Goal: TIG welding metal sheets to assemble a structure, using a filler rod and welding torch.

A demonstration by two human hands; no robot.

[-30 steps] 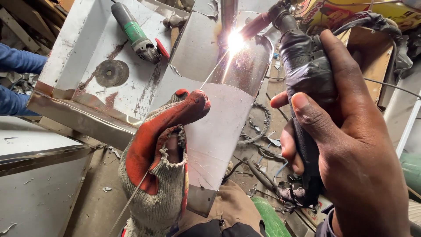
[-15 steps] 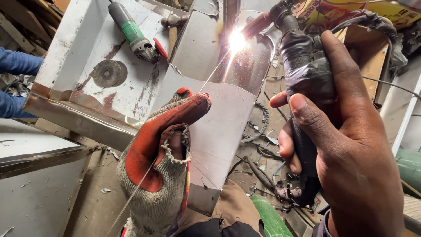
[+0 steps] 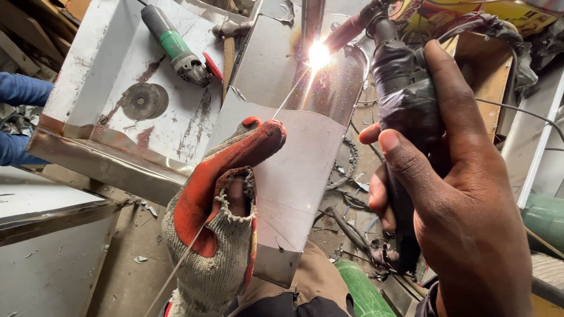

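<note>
Blue sleeve, far left edge: I saw another person's sleeve (image 3: pixel 20 91) there, well apart from the work.

Tray, upper left: a shallow steel tray (image 3: pixel 111 64) lay tilted; in it lay a green angle grinder (image 3: pixel 176 50), a loose grinding disc (image 3: pixel 143 101) below it, and a hammer (image 3: pixel 228 44) at the tray's right edge.

Left hand, lower centre: my left hand (image 3: pixel 220 217) wore a red-and-grey knit glove with a torn hole. Its fingers were curled and pinched a thin filler rod (image 3: pixel 288 94), which ran from the bottom of the frame up through the fist to the arc.

Workpiece, centre: a bent stainless sheet piece (image 3: pixel 299 170) stood behind the glove, its upper part meeting a curved polished part near the top of the frame.

Arc, top centre: a bright weld arc (image 3: pixel 319 54) burned where the rod tip met the torch nozzle, on the joint at the sheet's upper end.

Right hand, right side: my bare right hand (image 3: pixel 464 217) was wrapped tight round the black taped welding torch (image 3: pixel 405 105), thumb along its side.

Progress, as I judged it: the weld was under way at the top joint. I could not tell how much of the seam was already run, since glare hid it. The lower sheet edges looked unwelded.
</note>
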